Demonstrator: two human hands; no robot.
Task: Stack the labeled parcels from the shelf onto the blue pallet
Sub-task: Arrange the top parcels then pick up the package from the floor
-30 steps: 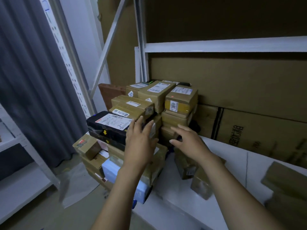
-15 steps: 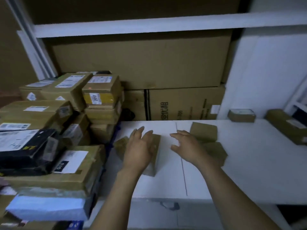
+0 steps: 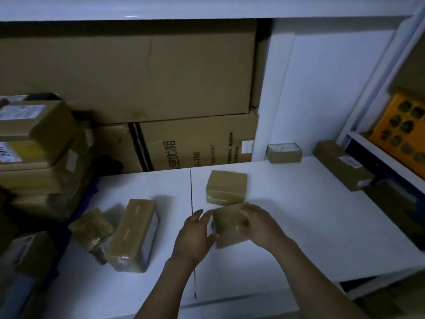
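A small brown parcel [image 3: 226, 229] lies on the white shelf board [image 3: 310, 226], just right of its seam. My right hand [image 3: 259, 223] grips the parcel from the right, fingers curled over its top. With straight fingers, my left hand [image 3: 195, 233] touches the parcel's left side. Another small parcel [image 3: 226, 187] sits right behind it. A long parcel [image 3: 133, 233] and a crumpled small one [image 3: 90, 229] lie to the left. The stack of labeled parcels [image 3: 34, 146] rises at the far left. I cannot make out the pallet under it.
Two large cartons [image 3: 138, 77] fill the back of the shelf. A labeled small parcel [image 3: 284, 152] and a long one [image 3: 342, 164] lie at the back right. A yellow crate [image 3: 402, 130] sits in the neighbouring shelf bay.
My view has swung right, from the parcel stack to the shelf board. Both hands have moved right past the seam and closed in on the small parcel.
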